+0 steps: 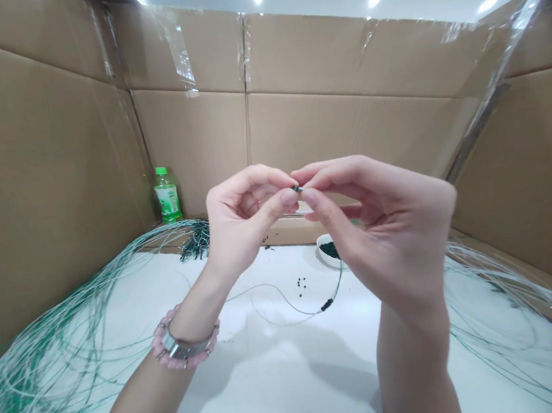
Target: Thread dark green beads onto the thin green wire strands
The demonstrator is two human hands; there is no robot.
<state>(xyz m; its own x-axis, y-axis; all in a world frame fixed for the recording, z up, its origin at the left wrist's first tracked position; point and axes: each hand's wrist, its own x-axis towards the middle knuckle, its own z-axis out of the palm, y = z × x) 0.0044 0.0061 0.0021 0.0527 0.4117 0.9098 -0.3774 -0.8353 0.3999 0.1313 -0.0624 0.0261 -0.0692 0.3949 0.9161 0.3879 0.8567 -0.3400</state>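
Watching remotely, I see the left hand (248, 219) and right hand (381, 222) pinching, fingertips closed from both sides on what seems a tiny dark bead (296, 189). Around that bead is open air: cardboard walls (195, 143) stand beyond it, and loose green-white cords (42, 382) lie below, left and right.

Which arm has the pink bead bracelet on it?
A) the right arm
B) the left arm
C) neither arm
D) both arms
B. The pink bead bracelet sits just below the left hand, around that wrist, while the wrist of the right hand shows bare.
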